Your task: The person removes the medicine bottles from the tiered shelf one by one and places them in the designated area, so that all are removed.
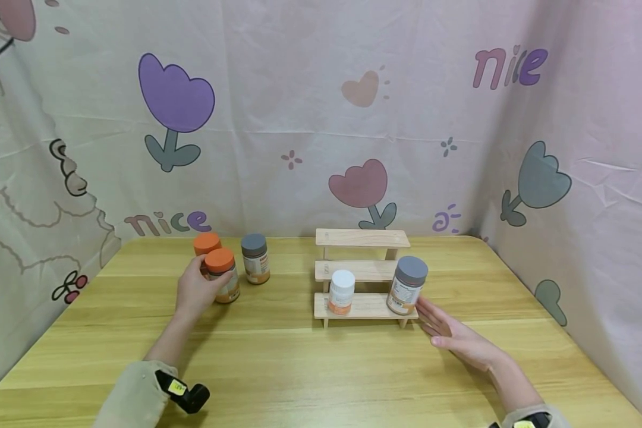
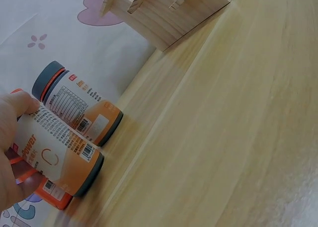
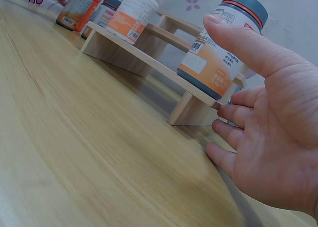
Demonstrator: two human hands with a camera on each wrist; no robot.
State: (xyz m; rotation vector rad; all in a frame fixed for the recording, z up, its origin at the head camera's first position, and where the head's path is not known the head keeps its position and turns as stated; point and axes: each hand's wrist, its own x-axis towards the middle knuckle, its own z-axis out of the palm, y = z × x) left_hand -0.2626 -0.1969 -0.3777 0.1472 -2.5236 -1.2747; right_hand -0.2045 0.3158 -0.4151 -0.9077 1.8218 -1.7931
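My left hand (image 1: 197, 290) pinches an orange-lidded supplement bottle (image 1: 227, 289) between thumb and fingers, on the left part of the table. In the left wrist view, the thumb lies across the upper part of this bottle (image 2: 59, 150). Right behind it is a second orange-lidded bottle (image 1: 207, 242), mostly hidden. A grey-lidded bottle (image 1: 256, 261) stands just to their right. My right hand (image 1: 462, 342) has its fingers extended, palm turned inward, fingertips close beside another grey-lidded bottle (image 1: 403, 295). That bottle stands at the right end of the lowest step of a wooden rack (image 1: 371, 307).
A smaller white-lidded bottle (image 1: 342, 292) stands toward the left end of the same step. The middle step (image 1: 371, 271) and top step (image 1: 361, 238) rise behind. A printed curtain (image 1: 278, 107) hangs at the back and sides of the wooden table (image 1: 278, 368).
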